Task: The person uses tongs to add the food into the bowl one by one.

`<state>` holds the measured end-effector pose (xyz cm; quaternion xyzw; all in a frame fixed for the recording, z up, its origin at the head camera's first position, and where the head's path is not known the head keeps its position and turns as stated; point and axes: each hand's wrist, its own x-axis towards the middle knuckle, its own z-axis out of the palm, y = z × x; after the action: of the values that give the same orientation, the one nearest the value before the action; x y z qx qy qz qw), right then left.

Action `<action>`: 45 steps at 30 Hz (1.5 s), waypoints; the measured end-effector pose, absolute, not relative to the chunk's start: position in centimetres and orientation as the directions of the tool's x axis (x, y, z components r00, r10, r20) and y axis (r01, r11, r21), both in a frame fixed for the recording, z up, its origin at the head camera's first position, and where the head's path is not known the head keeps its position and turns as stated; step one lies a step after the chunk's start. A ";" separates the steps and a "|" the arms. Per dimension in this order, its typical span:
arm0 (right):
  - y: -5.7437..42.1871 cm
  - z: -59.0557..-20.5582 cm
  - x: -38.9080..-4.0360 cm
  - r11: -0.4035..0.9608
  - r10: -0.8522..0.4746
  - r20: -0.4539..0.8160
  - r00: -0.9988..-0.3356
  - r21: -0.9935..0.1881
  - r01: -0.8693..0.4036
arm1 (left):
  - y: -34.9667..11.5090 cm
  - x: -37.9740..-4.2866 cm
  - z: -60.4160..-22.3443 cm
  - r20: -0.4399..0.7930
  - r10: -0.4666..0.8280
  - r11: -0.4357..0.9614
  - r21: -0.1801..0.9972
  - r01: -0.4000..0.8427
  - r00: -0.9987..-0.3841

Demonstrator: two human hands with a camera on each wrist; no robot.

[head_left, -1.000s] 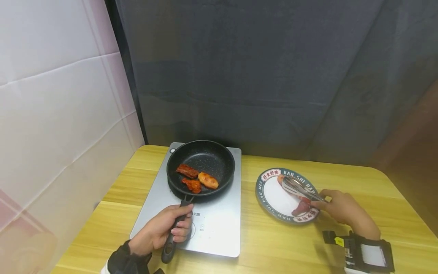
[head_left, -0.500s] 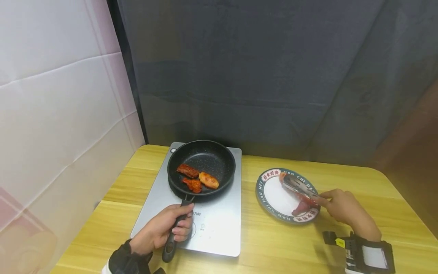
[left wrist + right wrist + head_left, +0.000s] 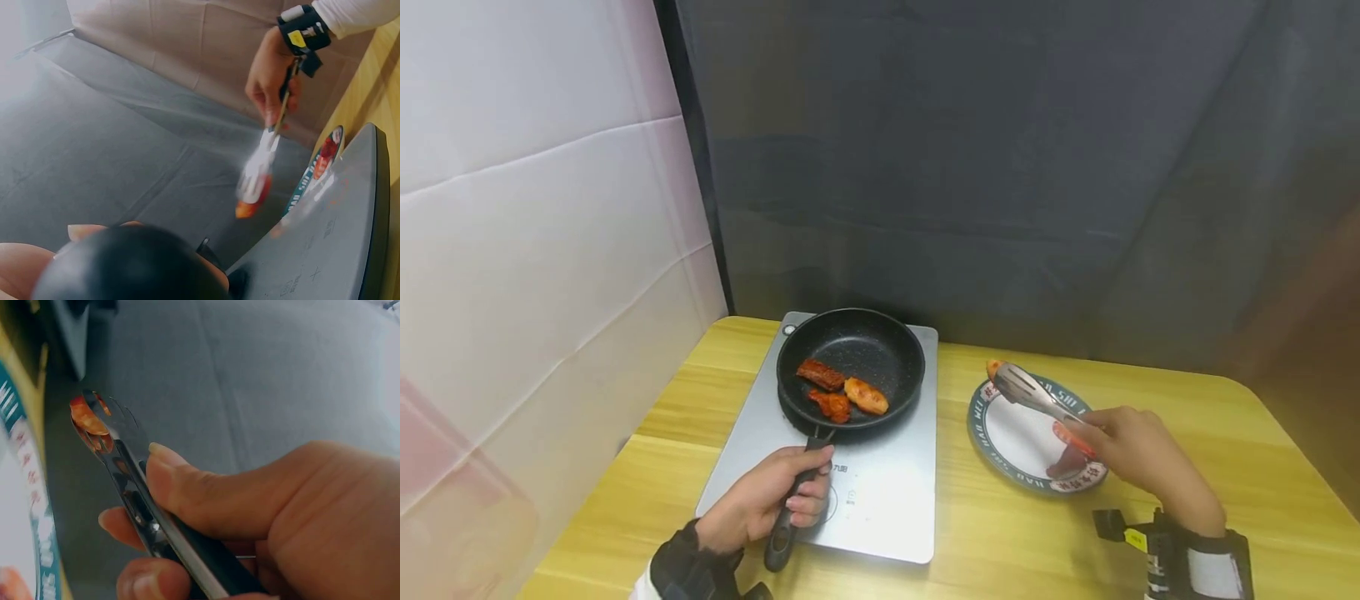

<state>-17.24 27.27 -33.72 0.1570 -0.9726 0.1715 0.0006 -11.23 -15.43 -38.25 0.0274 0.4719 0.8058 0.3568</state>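
Note:
My left hand (image 3: 775,496) grips the black handle of a speckled frying pan (image 3: 880,358). In the pan lie a dark red-brown slab of meat (image 3: 821,374), a smaller reddish piece (image 3: 831,407) and a golden-orange oval piece (image 3: 866,396). My right hand (image 3: 1138,450) holds metal tongs (image 3: 1033,394) above a plate (image 3: 988,442) with a dark green lettered rim. Pinched between the tong tips is an orange-red piece of food (image 3: 89,419), mostly covered by the tongs in the head view. A dark red piece (image 3: 1066,463) and a bright red, pale-striped piece (image 3: 1072,439) show below my right hand.
Under the pan is a flat silver induction cooktop (image 3: 895,508) on a yellow wooden table (image 3: 1000,542). A dark grey curtain (image 3: 970,183) stands behind the table, and a pale cloth wall (image 3: 550,250) rises at the left.
Tongs and right hand have lifted off the plate and shifted left, carrying the orange-red piece to the plate's far left rim. The left hand keeps its grip on the pan handle.

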 end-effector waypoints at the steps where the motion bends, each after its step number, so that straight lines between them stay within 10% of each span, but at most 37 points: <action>1: 26.9 -33.4 -17.2 0.889 -0.310 0.058 -0.949 -0.337 -0.310 | -15.4 -11.2 -38.3 -0.295 0.599 -0.299 0.780 -0.550 -0.744; 14: 20.1 -28.9 -19.1 0.783 -0.493 0.194 -0.848 -0.326 -0.530 | -15.4 -11.2 -38.1 -0.306 0.585 -0.306 0.775 -0.554 -0.751; 45: 7.8 -29.8 -25.3 0.748 -0.625 -0.046 -0.780 -0.320 -0.581 | -15.4 -11.3 -38.2 -0.311 0.568 -0.301 0.784 -0.544 -0.762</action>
<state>-25.33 7.77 -29.78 0.3234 -0.9319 0.1458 -0.0751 -11.29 -15.40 -38.20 0.0127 0.4806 0.8063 0.3446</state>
